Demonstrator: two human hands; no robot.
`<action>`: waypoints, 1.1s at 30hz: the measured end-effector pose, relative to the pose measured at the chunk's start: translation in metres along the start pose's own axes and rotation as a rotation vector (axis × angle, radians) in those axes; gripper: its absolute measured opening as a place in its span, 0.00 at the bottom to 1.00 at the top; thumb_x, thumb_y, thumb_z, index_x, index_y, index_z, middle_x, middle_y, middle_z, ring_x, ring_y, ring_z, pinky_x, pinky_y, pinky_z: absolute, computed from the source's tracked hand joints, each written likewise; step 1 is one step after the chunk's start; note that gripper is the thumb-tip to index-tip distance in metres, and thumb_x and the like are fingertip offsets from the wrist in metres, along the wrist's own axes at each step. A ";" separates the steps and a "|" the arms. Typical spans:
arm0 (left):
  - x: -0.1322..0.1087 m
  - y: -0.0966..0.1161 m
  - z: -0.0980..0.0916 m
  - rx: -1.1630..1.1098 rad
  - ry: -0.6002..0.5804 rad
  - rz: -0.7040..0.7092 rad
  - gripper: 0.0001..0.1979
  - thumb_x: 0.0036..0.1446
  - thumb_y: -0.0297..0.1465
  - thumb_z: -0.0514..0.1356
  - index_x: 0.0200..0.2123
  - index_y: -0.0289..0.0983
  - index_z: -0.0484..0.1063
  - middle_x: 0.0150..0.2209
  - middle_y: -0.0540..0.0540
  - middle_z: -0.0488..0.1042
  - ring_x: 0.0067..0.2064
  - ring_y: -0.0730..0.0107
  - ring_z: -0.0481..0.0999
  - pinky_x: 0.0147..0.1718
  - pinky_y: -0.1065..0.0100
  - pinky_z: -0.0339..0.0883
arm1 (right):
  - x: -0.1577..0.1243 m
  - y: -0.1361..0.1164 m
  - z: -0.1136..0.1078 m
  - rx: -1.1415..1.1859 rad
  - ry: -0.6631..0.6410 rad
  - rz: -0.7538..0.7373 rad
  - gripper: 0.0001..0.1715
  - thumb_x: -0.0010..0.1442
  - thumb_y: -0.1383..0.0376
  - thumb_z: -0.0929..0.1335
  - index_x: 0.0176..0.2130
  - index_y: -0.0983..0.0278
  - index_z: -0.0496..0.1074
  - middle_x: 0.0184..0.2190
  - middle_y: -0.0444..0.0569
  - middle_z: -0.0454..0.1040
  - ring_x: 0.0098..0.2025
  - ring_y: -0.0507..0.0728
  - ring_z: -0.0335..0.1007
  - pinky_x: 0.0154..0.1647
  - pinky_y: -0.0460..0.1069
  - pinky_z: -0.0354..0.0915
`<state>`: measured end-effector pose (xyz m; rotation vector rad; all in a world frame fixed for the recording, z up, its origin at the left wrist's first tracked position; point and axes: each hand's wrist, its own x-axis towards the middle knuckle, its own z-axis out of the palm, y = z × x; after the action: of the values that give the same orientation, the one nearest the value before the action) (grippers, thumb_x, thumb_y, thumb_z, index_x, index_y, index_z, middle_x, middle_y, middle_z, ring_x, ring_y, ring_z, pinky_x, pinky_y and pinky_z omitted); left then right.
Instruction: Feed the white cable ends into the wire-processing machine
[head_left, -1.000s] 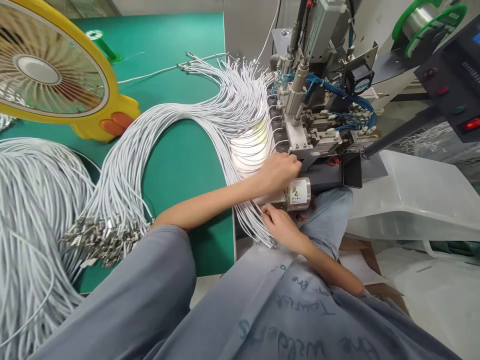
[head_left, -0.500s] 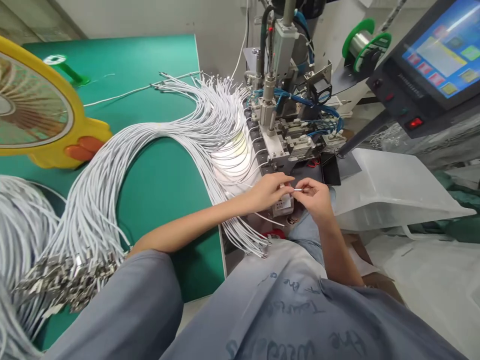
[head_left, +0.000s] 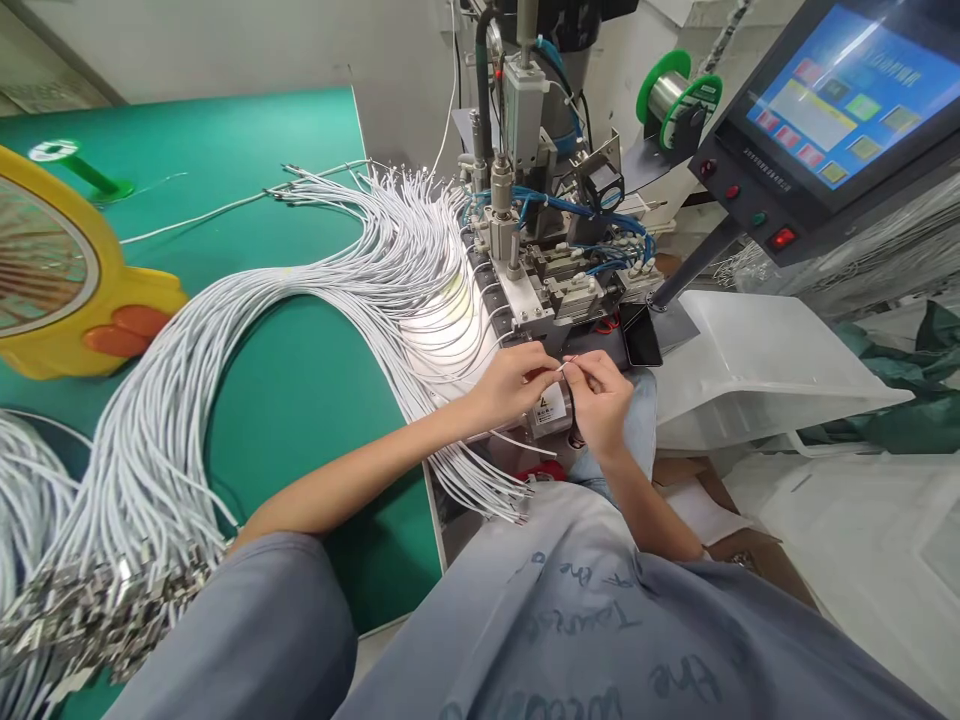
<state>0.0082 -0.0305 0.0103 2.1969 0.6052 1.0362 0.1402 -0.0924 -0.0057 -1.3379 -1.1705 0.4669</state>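
Fingertip to fingertip, my left hand (head_left: 516,382) and my right hand (head_left: 602,392) meet just in front of the machine (head_left: 525,200), each closed in a pinch on the same thin white wire (head_left: 564,366). The stretch of wire showing between my fingers is short. Its long axis runs across the front of the machine, left to right, with the right end tipped slightly up toward the clamp block (head_left: 529,295). That block lies straight ahead of the wire, near but not touching, and neither hand is clearly nearer to it. I cannot make out how the wire's tip is finished, as it is too small.

Left of the machine, the cable bundle (head_left: 397,260) fans over the green worktop (head_left: 300,390) and sweeps back toward me, ending in a heap of metal connectors (head_left: 90,610). Right of the machine are the touch screen (head_left: 847,100) and a white plastic tray (head_left: 757,370). Behind it and to the right sits a solder spool (head_left: 675,95).
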 end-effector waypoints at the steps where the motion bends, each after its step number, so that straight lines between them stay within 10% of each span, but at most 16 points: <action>1: 0.000 0.000 0.000 0.005 0.017 0.006 0.08 0.58 0.28 0.57 0.28 0.34 0.73 0.23 0.50 0.66 0.25 0.78 0.65 0.24 0.75 0.59 | -0.002 -0.001 0.001 -0.070 0.013 -0.052 0.09 0.57 0.63 0.67 0.32 0.64 0.76 0.27 0.47 0.69 0.28 0.51 0.64 0.28 0.48 0.63; 16: 0.001 0.004 -0.007 -0.002 -0.142 -0.057 0.10 0.60 0.27 0.51 0.30 0.34 0.72 0.22 0.51 0.68 0.25 0.77 0.66 0.26 0.75 0.60 | 0.035 -0.002 -0.022 0.144 -0.406 0.154 0.08 0.48 0.61 0.71 0.26 0.64 0.77 0.21 0.44 0.68 0.24 0.49 0.60 0.23 0.46 0.56; 28: -0.002 0.006 0.000 -0.089 -0.002 -0.064 0.09 0.57 0.31 0.58 0.26 0.34 0.73 0.20 0.51 0.69 0.23 0.79 0.66 0.23 0.75 0.59 | 0.006 0.002 -0.003 0.243 -0.118 0.213 0.10 0.50 0.59 0.70 0.25 0.63 0.76 0.19 0.41 0.63 0.22 0.48 0.53 0.22 0.46 0.52; 33: 0.000 0.006 -0.002 -0.057 -0.052 -0.036 0.11 0.59 0.31 0.55 0.29 0.34 0.74 0.22 0.49 0.70 0.24 0.78 0.67 0.24 0.75 0.60 | 0.022 -0.001 -0.017 0.199 -0.298 0.164 0.08 0.48 0.62 0.71 0.24 0.64 0.76 0.19 0.43 0.66 0.22 0.49 0.56 0.23 0.46 0.54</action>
<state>0.0071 -0.0339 0.0159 2.1488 0.5834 0.9633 0.1633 -0.0826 0.0071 -1.2229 -1.2234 0.9024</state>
